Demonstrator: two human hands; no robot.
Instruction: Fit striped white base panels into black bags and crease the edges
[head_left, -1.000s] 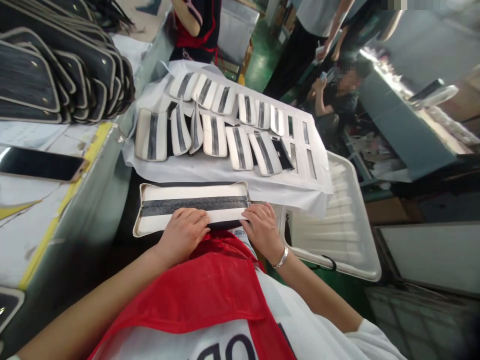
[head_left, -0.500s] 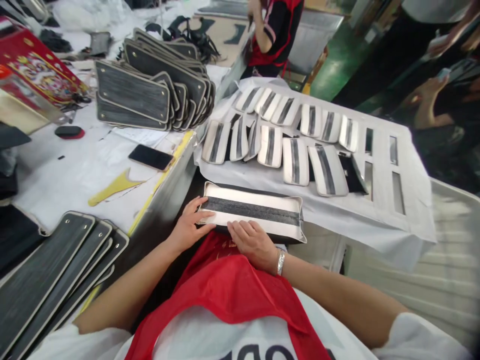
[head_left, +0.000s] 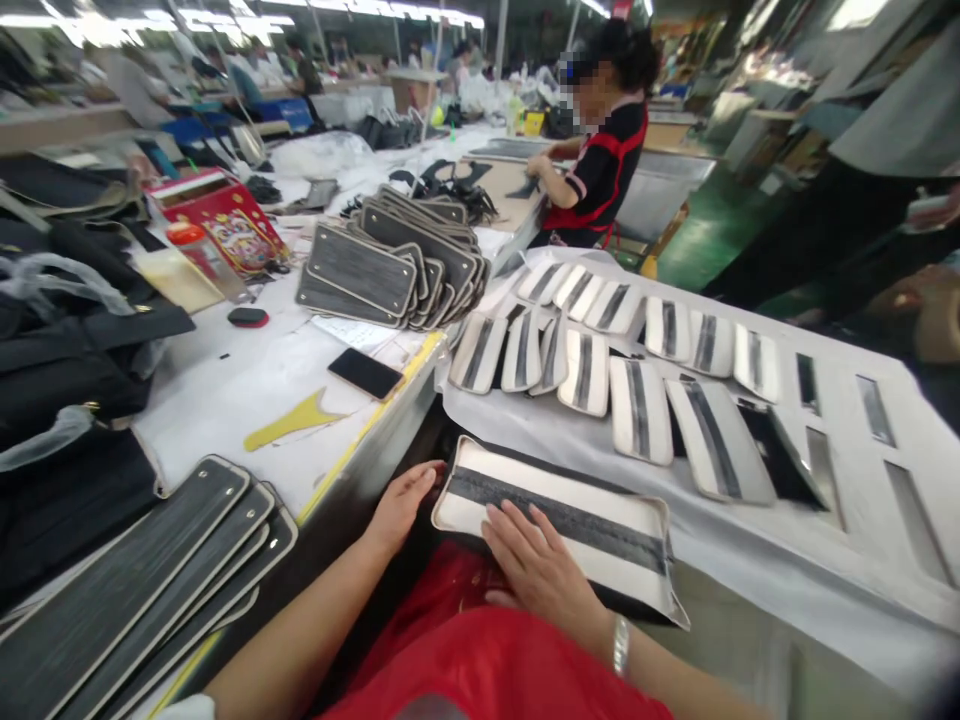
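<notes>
A long white bag panel [head_left: 622,545] with a dark grey stripe down its middle and upturned edges lies in front of me, over a black underside. My right hand [head_left: 536,560] rests flat on its near left part, fingers stretched across the stripe. My left hand [head_left: 401,510] is beside the panel's left end, its fingers extended together and holding nothing visible. Whether its fingertips touch the edge I cannot tell. Beyond the panel, several smaller white pieces with grey stripes [head_left: 641,410] lie in two rows on a white-covered table [head_left: 862,500].
On the left table, dark grey panels with pale edges form a pile [head_left: 360,270] and a nearer stack [head_left: 165,570]. A phone [head_left: 366,373], a yellow tool-shaped piece [head_left: 292,422] and a red box [head_left: 225,215] lie there too. A co-worker [head_left: 600,150] stands at the table's far end.
My left hand has come off the panel's face to beside its left end. My right hand now lies farther over the stripe. The camera view has tilted up, showing more of the room.
</notes>
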